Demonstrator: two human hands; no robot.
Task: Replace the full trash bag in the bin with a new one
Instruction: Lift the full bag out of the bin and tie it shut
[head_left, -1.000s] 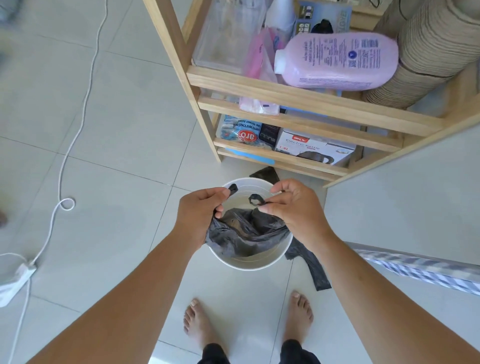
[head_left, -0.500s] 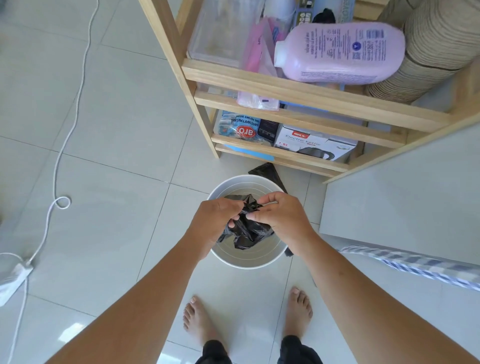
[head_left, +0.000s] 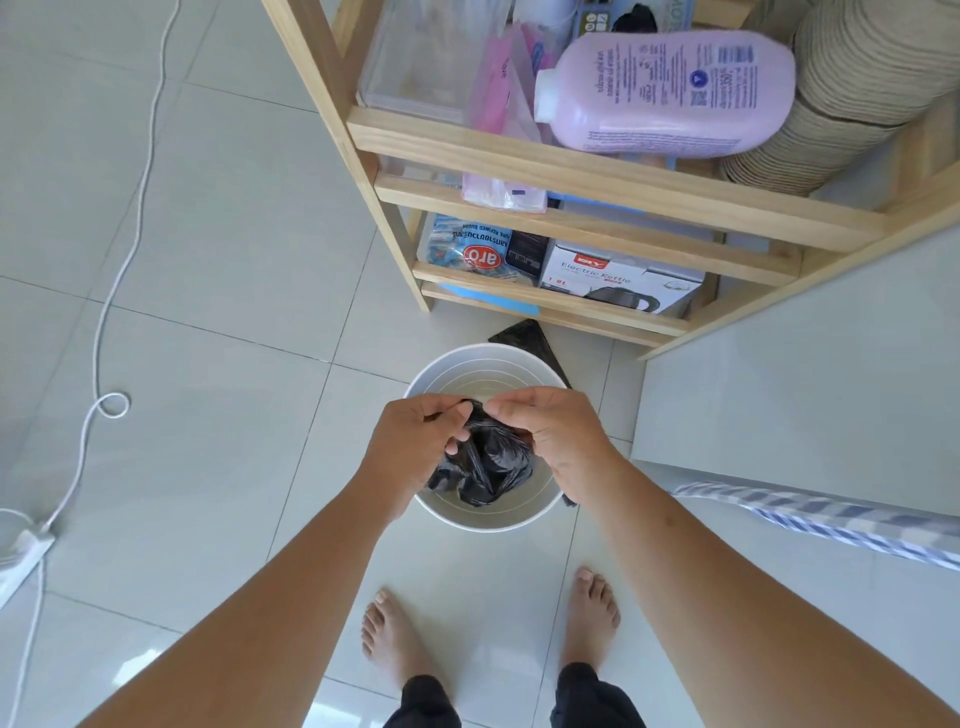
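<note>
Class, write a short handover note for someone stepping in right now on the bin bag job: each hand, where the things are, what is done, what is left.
Left hand: shut on the black bag.
Right hand: shut on the same bag; both pinch its gathered top.
Bag: bunched, its lower part inside the white bin on the floor.
Another black sheet lies on the floor behind the bin; I cannot tell what it is.
Done: bag top gathered.
Left: whether this is the full or the new bag is unclear, so check before lifting out or spreading it over the rim.
</note>
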